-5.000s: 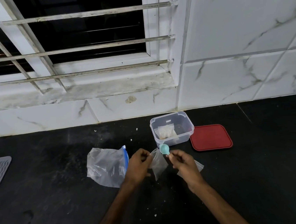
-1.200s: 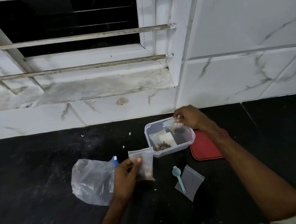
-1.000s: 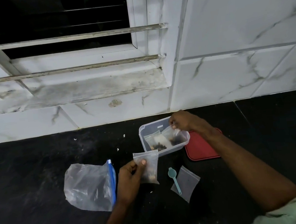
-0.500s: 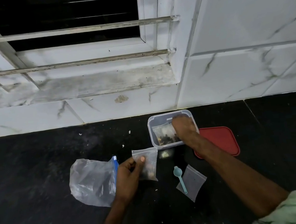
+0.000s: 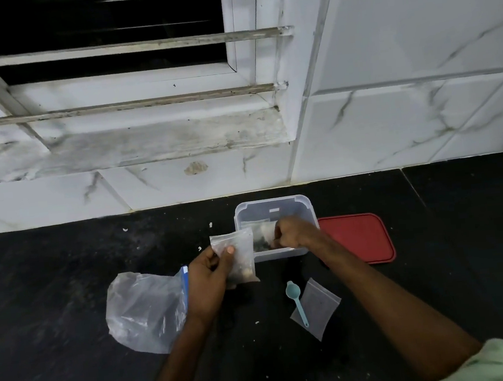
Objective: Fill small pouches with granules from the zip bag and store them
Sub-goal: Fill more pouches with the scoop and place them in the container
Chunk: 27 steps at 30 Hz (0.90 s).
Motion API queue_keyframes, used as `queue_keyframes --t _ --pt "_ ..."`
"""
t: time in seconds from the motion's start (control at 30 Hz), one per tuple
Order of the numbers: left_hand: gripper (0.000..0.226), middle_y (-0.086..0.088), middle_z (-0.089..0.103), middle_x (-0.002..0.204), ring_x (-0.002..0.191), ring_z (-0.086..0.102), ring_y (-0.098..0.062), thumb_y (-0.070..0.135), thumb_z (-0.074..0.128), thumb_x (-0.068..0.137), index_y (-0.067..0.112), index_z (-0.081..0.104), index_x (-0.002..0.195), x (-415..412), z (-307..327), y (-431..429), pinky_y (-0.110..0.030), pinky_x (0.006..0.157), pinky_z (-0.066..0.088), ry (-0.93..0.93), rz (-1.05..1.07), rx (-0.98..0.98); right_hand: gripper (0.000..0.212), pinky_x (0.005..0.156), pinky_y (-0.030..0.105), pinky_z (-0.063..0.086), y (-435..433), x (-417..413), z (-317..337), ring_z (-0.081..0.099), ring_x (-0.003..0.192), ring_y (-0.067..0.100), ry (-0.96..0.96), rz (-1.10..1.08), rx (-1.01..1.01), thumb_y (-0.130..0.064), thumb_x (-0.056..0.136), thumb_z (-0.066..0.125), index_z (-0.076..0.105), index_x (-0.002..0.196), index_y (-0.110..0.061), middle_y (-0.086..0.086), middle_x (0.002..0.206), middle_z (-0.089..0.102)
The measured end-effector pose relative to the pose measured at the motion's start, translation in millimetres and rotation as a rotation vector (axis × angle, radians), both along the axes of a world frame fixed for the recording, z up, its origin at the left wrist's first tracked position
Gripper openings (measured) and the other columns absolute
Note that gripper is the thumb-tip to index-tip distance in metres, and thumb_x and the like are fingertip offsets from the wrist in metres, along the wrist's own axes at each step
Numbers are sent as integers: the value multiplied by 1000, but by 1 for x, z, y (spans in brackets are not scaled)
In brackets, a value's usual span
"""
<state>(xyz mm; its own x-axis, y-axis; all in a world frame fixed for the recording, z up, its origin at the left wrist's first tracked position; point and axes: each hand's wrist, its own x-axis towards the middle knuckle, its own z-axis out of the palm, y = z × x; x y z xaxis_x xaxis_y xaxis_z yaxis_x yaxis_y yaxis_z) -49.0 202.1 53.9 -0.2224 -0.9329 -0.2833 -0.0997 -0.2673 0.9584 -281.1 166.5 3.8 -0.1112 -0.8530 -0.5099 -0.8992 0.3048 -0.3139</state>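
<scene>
**Both hands on pouches at the clear tub**

The left hand (image 5: 211, 275) holds a small filled pouch (image 5: 238, 258) upright above the black counter (image 5: 52, 288), thumb and fingers pinched shut on its left edge; pale granules sit in its bottom corner. At the pouch's 2 o'clock stands the clear plastic tub (image 5: 272, 206), lid off. The right hand (image 5: 292, 232) reaches into the tub, fingers curled closed on another pouch (image 5: 262, 235) that lies inside with dark contents showing. A further pouch lies behind it in the tub.

The red lid (image 5: 357, 238) lies flat at the tub's 3 o'clock, just beside it. The large zip bag (image 5: 145, 313), with its blue closure strip, lies crumpled at the left hand's 8 o'clock, touching the wrist. At the left hand's 4 o'clock, a small teal scoop (image 5: 296, 300) rests partly on an empty flat pouch (image 5: 318, 307).
</scene>
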Motion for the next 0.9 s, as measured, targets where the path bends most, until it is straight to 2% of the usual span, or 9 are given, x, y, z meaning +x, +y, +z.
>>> queue_keyframes --t 0.1,0.2,0.27,0.33,0.4,0.53,0.63,0.77,0.9 --pt "28 -7 74 94 84 72 -26 35 51 99 14 68 107 -4 2 0 -36 53 59 -42 26 -5 20 71 27 46 6 13 2 59 80 18 3 -23 -48 -24 84 68 69 96 -8 8 96 70" --pt "30 -14 71 97 89 70 -32 34 48 101 13 69 100 -4 6 -2 -49 59 61 -44 61 2 26 73 35 52 12 28 18 64 79 19 -101 -162 -297 -35 92 59 69 85 -12 4 84 70" --pt "33 -14 72 91 88 70 -34 33 50 101 9 70 90 -1 5 -6 -52 70 60 -59 45 -37 39 72 35 55 19 42 43 68 81 19 -448 -340 -381 -48 95 50 71 84 -17 3 84 72" --pt "36 -11 73 83 81 70 -28 30 51 100 5 70 83 -3 9 -6 -41 70 60 -63 39 -75 42 75 30 57 28 55 68 70 87 16 -895 -501 -250 -55 93 47 73 91 -22 1 91 74" --pt "36 -8 73 77 72 68 -18 25 51 100 3 71 81 -8 14 -6 -28 61 56 -58 77 -114 35 82 32 57 35 61 80 70 89 15 -1029 -480 -171 -51 90 56 72 97 -21 0 92 74" --pt "34 -10 75 80 78 73 -31 35 55 98 11 75 86 -20 18 -18 -42 69 61 5 97 -120 21 82 39 58 39 62 72 71 92 22 -999 -425 -275 -27 88 69 72 105 -15 5 97 75" --pt "35 -4 73 79 77 70 -30 49 56 93 18 71 86 -31 14 -29 -40 69 58 -198 4 -281 13 78 39 57 32 48 67 71 84 21 -963 -535 -422 -17 87 69 73 96 -9 10 92 75" --pt "50 1 61 122 113 57 -18 49 64 88 19 52 126 -38 -1 -40 -39 92 51 -587 -77 -353 17 68 34 54 14 15 46 64 65 15 -449 -460 -496 -24 85 70 74 77 -10 7 73 72" --pt "41 -5 63 118 100 63 -18 37 65 90 15 51 121 -33 -22 -42 -40 86 56 -634 -207 -114 21 61 25 46 -1 12 27 63 67 18 -222 -314 -305 -30 84 70 73 80 -9 6 73 70"
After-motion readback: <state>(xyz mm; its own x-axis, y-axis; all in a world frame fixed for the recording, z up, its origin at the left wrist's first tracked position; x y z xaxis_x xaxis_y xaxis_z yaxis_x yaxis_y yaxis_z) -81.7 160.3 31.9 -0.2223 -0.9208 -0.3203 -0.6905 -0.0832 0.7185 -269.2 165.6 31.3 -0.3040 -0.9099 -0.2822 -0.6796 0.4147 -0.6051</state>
